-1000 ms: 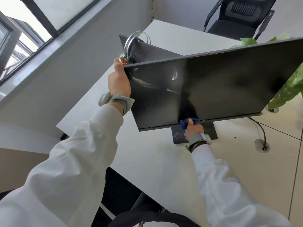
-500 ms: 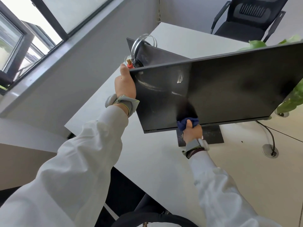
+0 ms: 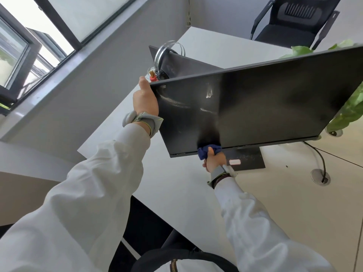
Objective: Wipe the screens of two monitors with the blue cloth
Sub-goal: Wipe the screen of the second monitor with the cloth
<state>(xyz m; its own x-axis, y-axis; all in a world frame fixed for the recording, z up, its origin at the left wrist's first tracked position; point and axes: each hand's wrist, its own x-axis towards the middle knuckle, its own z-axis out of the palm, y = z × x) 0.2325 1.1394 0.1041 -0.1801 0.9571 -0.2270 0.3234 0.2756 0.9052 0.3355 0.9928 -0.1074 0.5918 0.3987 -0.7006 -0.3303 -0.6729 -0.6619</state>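
A large black monitor (image 3: 265,107) stands on the white desk (image 3: 176,183), its dark screen smeared with pale streaks near the upper left. My left hand (image 3: 144,99) grips the monitor's left edge near the top corner. My right hand (image 3: 213,160) holds the bunched blue cloth (image 3: 208,150) against the bottom edge of the screen, just left of the stand's base (image 3: 247,160). A second monitor (image 3: 182,63) stands behind the first, seen edge-on, mostly hidden.
A metal ring lamp (image 3: 169,50) and a small red-capped item (image 3: 152,76) sit behind the front monitor. A green plant (image 3: 351,108) is at the right, a cable grommet (image 3: 320,176) with a cord on the desk, an office chair (image 3: 290,18) beyond.
My right hand with the cloth has stayed at the screen's bottom edge, shifting only slightly. The left hand keeps its grip; the view has shifted a little.
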